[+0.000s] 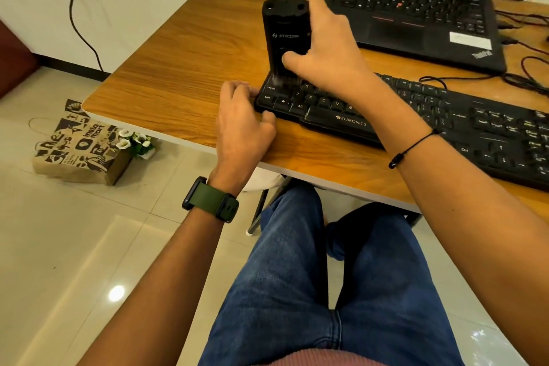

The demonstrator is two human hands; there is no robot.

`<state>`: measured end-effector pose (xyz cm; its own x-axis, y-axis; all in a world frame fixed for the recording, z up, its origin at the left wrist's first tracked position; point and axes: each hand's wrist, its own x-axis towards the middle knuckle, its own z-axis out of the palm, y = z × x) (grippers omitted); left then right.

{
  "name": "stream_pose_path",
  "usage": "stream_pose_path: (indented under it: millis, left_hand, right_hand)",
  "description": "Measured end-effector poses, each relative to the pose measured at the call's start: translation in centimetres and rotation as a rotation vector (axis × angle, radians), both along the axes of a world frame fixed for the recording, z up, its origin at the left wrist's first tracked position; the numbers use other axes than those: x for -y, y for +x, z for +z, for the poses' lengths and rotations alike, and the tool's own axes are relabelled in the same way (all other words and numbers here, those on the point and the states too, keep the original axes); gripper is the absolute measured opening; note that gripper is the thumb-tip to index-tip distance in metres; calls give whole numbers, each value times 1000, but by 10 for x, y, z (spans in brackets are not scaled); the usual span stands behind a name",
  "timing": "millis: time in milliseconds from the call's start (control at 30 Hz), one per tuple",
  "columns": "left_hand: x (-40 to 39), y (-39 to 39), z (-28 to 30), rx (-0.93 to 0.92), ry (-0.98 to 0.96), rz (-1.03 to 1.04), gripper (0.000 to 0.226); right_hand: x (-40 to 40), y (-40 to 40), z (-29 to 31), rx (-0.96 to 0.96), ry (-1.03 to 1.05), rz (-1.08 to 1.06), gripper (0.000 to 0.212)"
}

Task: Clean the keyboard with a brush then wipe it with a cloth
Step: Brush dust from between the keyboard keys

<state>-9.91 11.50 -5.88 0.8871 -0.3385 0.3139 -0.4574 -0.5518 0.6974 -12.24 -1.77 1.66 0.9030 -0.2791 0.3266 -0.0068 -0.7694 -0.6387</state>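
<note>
Now the right hand [322,50] gripped the brush [283,38] upright on the keyboard [416,116], at its left end.
Left hand [242,125] pinched the keyboard's left corner; laptop [416,9] stood far behind.

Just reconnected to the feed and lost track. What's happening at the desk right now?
A seated person is on the brushing step. The right hand grips a black brush tool held upright, bristles down on the left end of the black keyboard. The left hand holds the keyboard's left edge on the wooden desk. An open laptop sits behind. No cloth is visible.
</note>
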Motion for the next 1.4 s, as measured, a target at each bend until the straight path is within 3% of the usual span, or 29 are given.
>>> stream_pose_path:
  millis: [167, 333, 467, 600, 800, 1000, 1133, 1267, 1333, 1400]
  left_hand:
    - [0, 0, 0, 9, 1, 0, 34]
    - [0, 0, -1, 23, 10, 1, 33]
    - [1, 0, 0, 21, 16, 11, 34]
    - [1, -1, 1, 24, 23, 12, 35]
    - [0, -2, 1, 30, 21, 10, 34]
    - [1, -2, 2, 26, 27, 15, 35]
    - [1, -3, 2, 30, 26, 14, 36]
    - [1, -4, 4, 21, 22, 10, 35]
    - [1, -4, 5, 24, 31, 9, 34]
    - [1, -6, 6, 24, 41, 13, 34]
  right_hand:
    - [0, -7, 0, -18, 20, 84, 52]
    - [9, -15, 0, -111, 315, 126, 47]
    - [15, -19, 3, -50, 69, 3, 53]
    - [18, -23, 4, 23, 53, 10, 51]
    - [19, -31, 0, -73, 425, 127, 42]
    - [26, -35, 6, -9, -11, -4, 52]
    - [30, -45, 8, -43, 26, 4, 51]
    - [41, -63, 10, -143, 369, 74, 41]
    - [47, -71, 9, -147, 339, 39, 42]
    - [52, -79, 10, -116, 183, -44, 45]
